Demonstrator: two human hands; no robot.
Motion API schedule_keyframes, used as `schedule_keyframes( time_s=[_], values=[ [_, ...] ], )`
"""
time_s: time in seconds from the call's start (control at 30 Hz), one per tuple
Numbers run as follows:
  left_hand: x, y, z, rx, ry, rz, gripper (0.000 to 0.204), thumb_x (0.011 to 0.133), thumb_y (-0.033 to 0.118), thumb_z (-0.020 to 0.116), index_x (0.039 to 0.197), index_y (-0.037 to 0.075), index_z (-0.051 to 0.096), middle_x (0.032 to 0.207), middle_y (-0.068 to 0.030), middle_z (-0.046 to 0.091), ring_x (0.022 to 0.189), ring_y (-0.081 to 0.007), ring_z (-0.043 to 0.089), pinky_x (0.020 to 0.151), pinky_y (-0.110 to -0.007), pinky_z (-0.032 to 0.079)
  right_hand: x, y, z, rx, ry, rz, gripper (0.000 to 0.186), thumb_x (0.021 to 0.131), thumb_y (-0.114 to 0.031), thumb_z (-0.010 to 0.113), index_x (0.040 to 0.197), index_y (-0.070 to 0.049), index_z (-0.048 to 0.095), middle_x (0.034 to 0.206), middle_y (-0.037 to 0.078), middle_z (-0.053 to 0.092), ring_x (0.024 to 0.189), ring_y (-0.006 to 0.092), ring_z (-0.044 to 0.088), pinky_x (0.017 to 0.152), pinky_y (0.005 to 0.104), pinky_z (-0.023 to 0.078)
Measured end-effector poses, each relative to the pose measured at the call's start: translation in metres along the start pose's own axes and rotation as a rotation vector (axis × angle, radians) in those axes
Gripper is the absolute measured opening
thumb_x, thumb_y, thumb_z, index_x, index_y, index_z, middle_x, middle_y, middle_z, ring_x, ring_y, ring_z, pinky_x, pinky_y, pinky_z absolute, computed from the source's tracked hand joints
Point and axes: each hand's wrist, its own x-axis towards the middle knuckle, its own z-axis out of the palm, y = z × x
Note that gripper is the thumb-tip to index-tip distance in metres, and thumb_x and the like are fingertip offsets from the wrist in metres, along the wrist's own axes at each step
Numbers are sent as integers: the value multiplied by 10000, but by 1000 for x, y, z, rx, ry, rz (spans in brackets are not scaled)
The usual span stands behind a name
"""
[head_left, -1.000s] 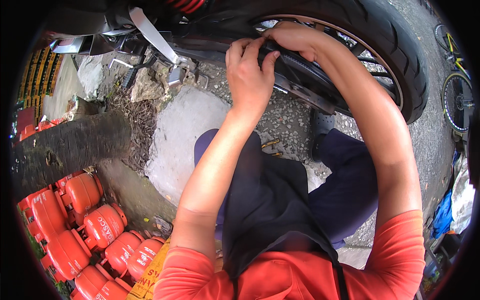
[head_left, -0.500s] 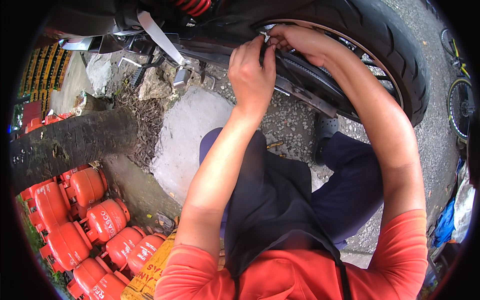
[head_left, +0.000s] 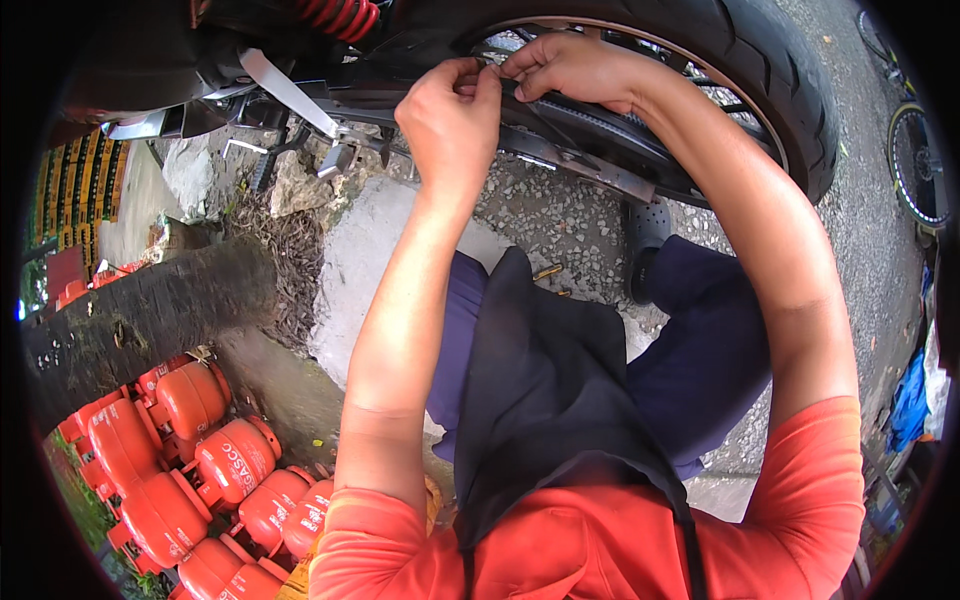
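Note:
Both of my hands work close together beside the swingarm and chain of a motorcycle, just inside its rear wheel (head_left: 745, 95). My left hand (head_left: 452, 122) is closed, thumb and fingertips pressed together and fingers curled. From the right, my right hand (head_left: 580, 75) reaches in with its fingers pinched, its tips meeting those of the left. Whatever lies between the fingertips is too small and hidden to name. Below my right hand runs the toothed-looking drive chain (head_left: 600, 120), along a dark chain guard. A silver footrest bracket (head_left: 290, 92) is left of my left hand.
A red shock spring (head_left: 345, 15) shows at the top. Several red gas cylinders (head_left: 235, 460) lie at lower left, near a dark log (head_left: 150, 300). A pale concrete slab (head_left: 365, 240) and gravel are beneath the motorcycle. A bicycle wheel (head_left: 918, 165) stands at far right.
My hands have shifted left, along with the whole view. The left fingers are more curled, and its wrist has turned. The right hand stays pinched at the left fingertips.

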Motion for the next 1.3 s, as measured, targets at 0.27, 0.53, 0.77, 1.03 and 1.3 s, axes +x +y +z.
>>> schedule_keyframes(
  time_s=[0.27, 0.53, 0.77, 1.03, 1.3],
  values=[
    [2, -2, -5, -59, -58, -115, 310, 834, 276, 816, 892, -18, 739, 737, -83, 724, 662, -120, 665, 658, -268, 523, 1, -2, 12, -268, 227, -51, 309, 943, -327, 657, 1084, -62, 734, 1005, 88, 736, 1027, 173, 642, 998, 313, 372],
    [-2, 0, -2, -54, -11, -159, 323, 849, 264, 806, 818, -37, 693, 679, -82, 695, 635, -120, 651, 624, -275, 508, 4, -4, 18, -120, 214, -40, 303, 943, -304, 661, 1005, -14, 727, 913, 142, 712, 930, 245, 652, 903, 385, 447],
    [-20, -5, 9, -57, 153, -8, 287, 850, 253, 804, 828, -14, 701, 725, -116, 716, 653, -185, 680, 645, -305, 520, 12, -7, 23, -101, 170, -59, 303, 953, -265, 651, 945, 35, 694, 767, 147, 653, 754, 238, 596, 702, 394, 467],
    [-9, -18, -8, 92, 45, 412, 114, 842, 62, 737, 952, 35, 742, 962, -104, 714, 875, -276, 684, 786, -367, 533, 6, -5, 19, -93, 223, -87, 319, 954, -285, 656, 1003, 27, 700, 815, 131, 664, 787, 212, 595, 743, 374, 461],
    [28, -29, -22, 323, -102, 858, 176, 764, 33, 735, 927, 99, 726, 968, -8, 692, 896, -258, 609, 787, -365, 510, 6, -5, 12, -50, 167, -5, 339, 970, -294, 633, 1093, 14, 706, 873, 133, 698, 786, 207, 631, 711, 369, 484]
  ],
)
